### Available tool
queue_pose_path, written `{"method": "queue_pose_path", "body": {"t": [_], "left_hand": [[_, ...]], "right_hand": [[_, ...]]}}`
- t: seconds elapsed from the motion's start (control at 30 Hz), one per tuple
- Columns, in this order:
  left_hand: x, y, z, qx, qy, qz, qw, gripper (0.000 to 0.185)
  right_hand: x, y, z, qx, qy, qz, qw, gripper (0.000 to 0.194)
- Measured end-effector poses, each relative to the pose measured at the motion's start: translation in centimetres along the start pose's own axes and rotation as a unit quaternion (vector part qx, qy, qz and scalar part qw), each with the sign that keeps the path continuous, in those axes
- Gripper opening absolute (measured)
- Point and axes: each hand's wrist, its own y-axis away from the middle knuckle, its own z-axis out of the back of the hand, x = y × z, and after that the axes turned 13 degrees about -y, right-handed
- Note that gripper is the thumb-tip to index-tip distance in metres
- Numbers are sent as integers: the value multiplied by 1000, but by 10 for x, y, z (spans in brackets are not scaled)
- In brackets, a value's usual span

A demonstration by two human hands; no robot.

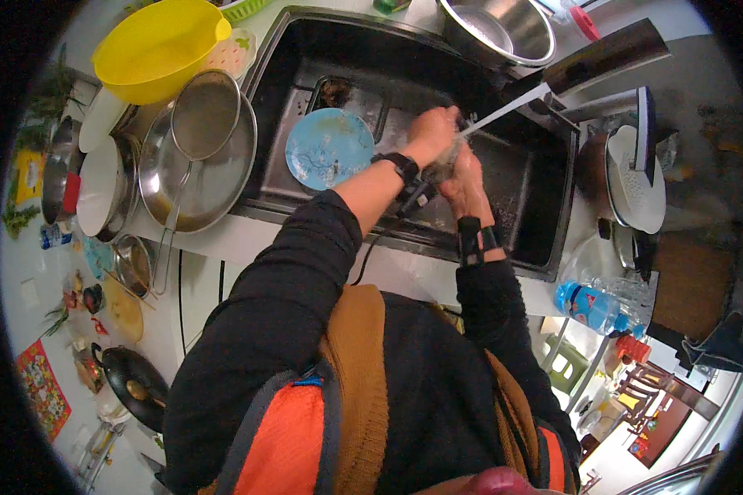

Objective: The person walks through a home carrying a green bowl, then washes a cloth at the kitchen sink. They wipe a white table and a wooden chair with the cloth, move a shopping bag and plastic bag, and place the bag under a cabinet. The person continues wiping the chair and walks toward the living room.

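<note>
Both hands are over the black sink (548, 204), in the water stream (504, 111) from the faucet (607, 59). My left hand (432, 131) is bent at the wrist, its fingers blurred by motion and splashing water. Just below it, my right hand (469, 176) is turned partly palm-up, with water running over it. Whether either hand holds something is hidden by spray and blur. Left of my left hand, a blue plate (330, 148) with a branch pattern lies in the sink. A small black object (418, 197) with a cord is beneath my left wrist.
A steel basin (198, 198) with a mesh strainer (205, 114) stands left of the sink, below a yellow plastic basin (155, 49). Behind the sink is a steel pot (501, 31). On the right are a white perforated colander (636, 179) and plastic bottles (594, 306).
</note>
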Motion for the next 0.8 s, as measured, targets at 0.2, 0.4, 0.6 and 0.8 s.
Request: {"method": "queue_pose_path", "body": {"t": [0.2,0.4,0.6,0.8], "left_hand": [[40,-24,1,150,310,33,938,43],[1,-12,23,152,520,39,839,34],[-11,53,4,-55,9,-401,914,14],[4,68,4,-25,105,-306,946,22]], "right_hand": [[52,25,7,36,-210,37,976,42],[36,33,8,-103,-212,-138,962,63],[57,49,1,215,-370,-88,899,60],[62,45,-4,103,-315,-69,941,24]]}}
